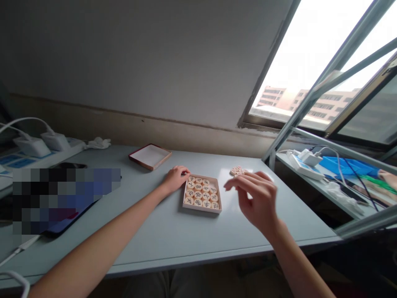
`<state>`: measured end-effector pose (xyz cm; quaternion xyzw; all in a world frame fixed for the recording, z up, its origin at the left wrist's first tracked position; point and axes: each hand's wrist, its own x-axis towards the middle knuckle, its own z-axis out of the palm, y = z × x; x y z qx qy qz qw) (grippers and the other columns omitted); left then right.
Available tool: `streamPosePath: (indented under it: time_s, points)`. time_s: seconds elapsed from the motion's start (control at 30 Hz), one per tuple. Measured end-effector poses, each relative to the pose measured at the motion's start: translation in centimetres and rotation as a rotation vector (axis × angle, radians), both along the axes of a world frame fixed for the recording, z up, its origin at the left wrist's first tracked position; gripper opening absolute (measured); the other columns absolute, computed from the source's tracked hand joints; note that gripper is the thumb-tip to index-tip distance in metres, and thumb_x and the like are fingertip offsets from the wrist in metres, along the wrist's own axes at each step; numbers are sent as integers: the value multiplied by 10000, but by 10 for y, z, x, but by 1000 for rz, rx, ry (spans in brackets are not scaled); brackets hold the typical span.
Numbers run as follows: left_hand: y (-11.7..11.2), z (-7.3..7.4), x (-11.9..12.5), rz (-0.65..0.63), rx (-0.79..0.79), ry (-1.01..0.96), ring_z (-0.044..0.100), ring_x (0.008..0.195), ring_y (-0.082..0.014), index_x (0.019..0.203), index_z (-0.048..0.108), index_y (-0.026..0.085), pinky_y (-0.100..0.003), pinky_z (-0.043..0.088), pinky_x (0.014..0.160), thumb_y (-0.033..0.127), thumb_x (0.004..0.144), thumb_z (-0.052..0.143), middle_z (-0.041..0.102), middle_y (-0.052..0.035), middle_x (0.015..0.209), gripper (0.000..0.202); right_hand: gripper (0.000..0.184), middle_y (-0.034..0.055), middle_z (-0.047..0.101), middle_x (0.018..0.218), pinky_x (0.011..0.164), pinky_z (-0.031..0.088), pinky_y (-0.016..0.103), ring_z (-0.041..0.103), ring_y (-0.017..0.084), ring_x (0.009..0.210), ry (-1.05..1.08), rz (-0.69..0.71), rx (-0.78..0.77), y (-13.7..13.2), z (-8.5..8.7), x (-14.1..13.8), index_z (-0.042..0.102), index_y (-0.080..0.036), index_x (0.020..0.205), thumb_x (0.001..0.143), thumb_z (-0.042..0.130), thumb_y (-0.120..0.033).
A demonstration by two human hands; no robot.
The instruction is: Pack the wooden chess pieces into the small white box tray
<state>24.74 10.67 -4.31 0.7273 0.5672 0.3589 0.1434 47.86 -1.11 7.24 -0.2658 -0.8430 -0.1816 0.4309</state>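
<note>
On the grey table lies a shallow square box point(202, 209) holding rows of round wooden Chinese chess pieces point(197, 194) with dark characters. A gap shows in its upper right corner. My left hand point(177, 179) grips the box at its upper left edge, its fingers curled and partly hidden. To the right of the box, my right hand point(259, 196) hovers above the table with bent fingers apart from the thumb, and nothing shows in it. Behind its fingers sits a small heap of loose chess pieces point(236, 170), partly covered by the hand.
The box lid point(150, 156) lies inside up near the wall. At left are a tablet-like device point(71, 219), partly blurred out, and a power strip point(72, 147) with chargers. A metal frame point(283, 136) and a shelf with another power strip point(305, 165) stand at right.
</note>
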Motion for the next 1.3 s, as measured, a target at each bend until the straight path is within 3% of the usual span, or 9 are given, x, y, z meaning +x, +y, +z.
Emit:
streamPosePath:
  time_s: [0.13,0.27,0.47,0.6,0.73,0.83,0.97,1.13,1.3]
  points:
    - [-2,1,1,11,-9,-4,563,872,-191,793,635,156,-290,432,804,245,765,458,647,-67,870,200,174,21,636,855,750,312,324,528,167,804,-391,-149,-379,66,-19,-10,635,-239,817,807,473,-178]
    - [-3,2,0,9,-13,18,550,889,-195,798,632,167,-292,423,813,255,778,441,648,-59,868,211,161,54,588,957,803,302,374,485,209,896,-511,-223,-528,88,-49,-5,652,-246,861,810,526,-331]
    - [-4,5,0,6,-34,39,538,900,-194,800,625,182,-292,412,821,262,786,421,640,-50,880,220,110,41,577,970,795,333,374,485,207,903,-435,-184,-624,95,-62,-4,633,-250,832,770,583,-326]
    - [-3,4,0,2,-36,22,536,895,-195,786,620,184,-301,408,821,268,780,418,636,-50,871,219,140,5,615,834,744,383,325,531,173,808,-273,-106,-791,111,-55,3,588,-224,789,740,603,-354]
    - [-1,1,-1,-10,-8,-7,545,867,-195,764,613,189,-308,417,807,268,763,432,638,-44,837,197,210,17,635,845,633,422,267,568,149,721,1,-99,-971,138,-44,26,555,-213,909,758,548,-359]
    - [-1,1,0,3,-1,-15,550,864,-197,751,612,193,-309,422,805,266,758,441,638,-45,828,186,220,37,644,818,625,426,265,584,165,731,22,-132,-1057,157,-44,44,575,-187,869,725,564,-354]
    - [-3,5,1,14,-18,0,557,868,-197,759,617,186,-310,425,811,264,766,430,641,-52,846,203,163,24,642,754,713,396,303,574,179,752,-149,-273,-996,165,-54,53,621,-191,776,726,556,-332]
    - [-5,8,2,15,-25,11,561,863,-200,754,623,180,-313,426,807,251,761,434,647,-53,843,202,196,53,603,933,808,335,382,521,227,897,-263,-463,-862,164,-61,55,647,-219,832,754,516,-343]
    - [-4,7,2,-2,-39,2,549,870,-202,754,618,174,-323,419,814,250,765,431,646,-57,844,202,214,54,565,997,834,314,411,475,243,966,-251,-412,-818,164,-69,59,645,-262,892,763,511,-367]
